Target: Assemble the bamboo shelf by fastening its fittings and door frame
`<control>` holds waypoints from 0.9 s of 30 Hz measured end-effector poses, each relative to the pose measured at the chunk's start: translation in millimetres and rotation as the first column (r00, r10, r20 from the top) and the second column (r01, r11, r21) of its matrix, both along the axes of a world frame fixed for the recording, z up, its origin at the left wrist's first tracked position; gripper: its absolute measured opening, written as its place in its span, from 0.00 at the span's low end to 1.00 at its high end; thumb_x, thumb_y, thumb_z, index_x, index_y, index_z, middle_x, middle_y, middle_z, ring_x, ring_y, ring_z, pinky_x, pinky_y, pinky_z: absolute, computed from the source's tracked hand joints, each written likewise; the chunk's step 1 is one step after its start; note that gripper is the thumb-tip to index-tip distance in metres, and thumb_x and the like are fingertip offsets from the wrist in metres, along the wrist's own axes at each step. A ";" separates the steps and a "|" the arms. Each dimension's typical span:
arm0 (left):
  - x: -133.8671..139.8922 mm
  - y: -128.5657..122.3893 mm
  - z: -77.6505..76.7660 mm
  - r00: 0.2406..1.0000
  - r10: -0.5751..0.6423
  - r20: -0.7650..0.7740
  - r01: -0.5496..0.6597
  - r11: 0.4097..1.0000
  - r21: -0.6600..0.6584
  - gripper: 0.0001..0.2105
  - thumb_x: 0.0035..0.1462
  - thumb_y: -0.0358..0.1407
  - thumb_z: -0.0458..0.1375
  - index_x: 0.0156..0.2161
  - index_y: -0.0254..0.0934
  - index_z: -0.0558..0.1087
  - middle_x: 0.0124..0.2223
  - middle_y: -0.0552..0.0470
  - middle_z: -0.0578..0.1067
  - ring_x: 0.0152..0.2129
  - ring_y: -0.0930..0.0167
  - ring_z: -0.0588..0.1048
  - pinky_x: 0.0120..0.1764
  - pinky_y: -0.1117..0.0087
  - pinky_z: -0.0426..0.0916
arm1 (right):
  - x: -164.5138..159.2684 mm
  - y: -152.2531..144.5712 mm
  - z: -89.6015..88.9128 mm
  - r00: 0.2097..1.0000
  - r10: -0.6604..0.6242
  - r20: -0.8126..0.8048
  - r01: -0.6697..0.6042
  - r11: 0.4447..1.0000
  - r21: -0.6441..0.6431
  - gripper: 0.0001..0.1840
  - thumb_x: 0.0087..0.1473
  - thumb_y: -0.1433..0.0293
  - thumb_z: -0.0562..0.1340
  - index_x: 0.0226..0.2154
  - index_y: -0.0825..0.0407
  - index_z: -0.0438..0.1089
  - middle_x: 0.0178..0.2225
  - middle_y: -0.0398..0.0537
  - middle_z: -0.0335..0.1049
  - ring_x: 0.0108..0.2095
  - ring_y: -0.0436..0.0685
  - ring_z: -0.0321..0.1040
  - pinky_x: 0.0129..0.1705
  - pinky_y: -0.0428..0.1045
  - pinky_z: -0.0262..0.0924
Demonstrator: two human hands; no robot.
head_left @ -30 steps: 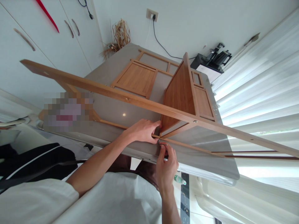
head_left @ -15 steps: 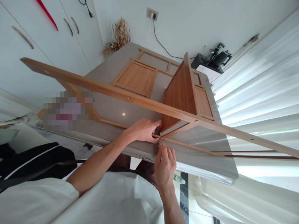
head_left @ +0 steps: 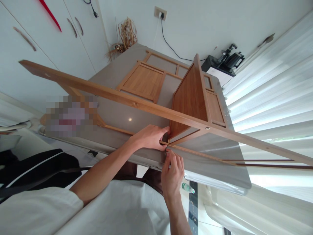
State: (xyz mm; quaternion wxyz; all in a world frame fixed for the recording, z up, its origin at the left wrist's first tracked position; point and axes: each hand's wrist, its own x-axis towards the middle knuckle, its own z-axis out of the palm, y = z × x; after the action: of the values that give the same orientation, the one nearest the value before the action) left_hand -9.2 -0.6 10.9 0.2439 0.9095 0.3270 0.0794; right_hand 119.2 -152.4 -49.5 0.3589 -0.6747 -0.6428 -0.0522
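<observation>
The left hand [head_left: 152,137] gripped the lower rail [head_left: 195,152] beside the upright panel [head_left: 190,94]; holding it steady seemed important while the right hand [head_left: 173,169] pinched a small metal piece [head_left: 167,149] there.

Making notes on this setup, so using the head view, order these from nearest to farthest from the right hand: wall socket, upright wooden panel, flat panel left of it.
From the right hand:
1. Upright wooden panel: just beyond the hand.
2. Flat panel: lying on the table.
3. Wall socket: on the far wall.
</observation>
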 end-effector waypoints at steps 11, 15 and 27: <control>0.7 0.1 -2.0 1.000 -0.005 -0.004 0.005 1.000 0.007 0.20 0.51 0.46 0.63 0.46 0.42 0.66 0.31 0.58 0.80 0.26 0.66 0.78 0.26 0.67 0.58 | 2.3 -3.2 1.0 0.995 -0.011 -0.098 0.007 0.999 -0.041 0.13 0.68 0.73 0.53 0.47 0.51 0.72 0.41 0.50 0.75 0.42 0.56 0.69 0.47 0.51 0.63; 0.7 0.1 -1.4 1.000 -0.001 -0.004 0.001 1.000 0.006 0.19 0.51 0.46 0.63 0.45 0.42 0.66 0.31 0.58 0.80 0.26 0.66 0.78 0.26 0.67 0.58 | 3.7 -3.5 0.2 0.994 -0.019 -0.104 0.016 0.999 -0.031 0.13 0.68 0.72 0.53 0.46 0.51 0.73 0.40 0.50 0.76 0.42 0.56 0.69 0.47 0.51 0.63; 1.4 -1.1 1.8 0.999 0.007 -0.031 -0.007 1.000 -0.006 0.18 0.52 0.46 0.63 0.44 0.42 0.66 0.32 0.56 0.81 0.28 0.64 0.79 0.27 0.67 0.60 | 3.0 -2.0 -2.7 0.998 -0.006 -0.062 0.004 1.000 -0.028 0.13 0.68 0.72 0.53 0.48 0.51 0.72 0.41 0.51 0.76 0.43 0.56 0.69 0.47 0.53 0.64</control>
State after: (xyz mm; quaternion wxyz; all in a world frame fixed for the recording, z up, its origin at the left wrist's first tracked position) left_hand -7.8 -1.7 12.7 0.2413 0.9087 0.3343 0.0651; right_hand 122.2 -154.5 -52.2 0.3690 -0.6827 -0.6303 -0.0232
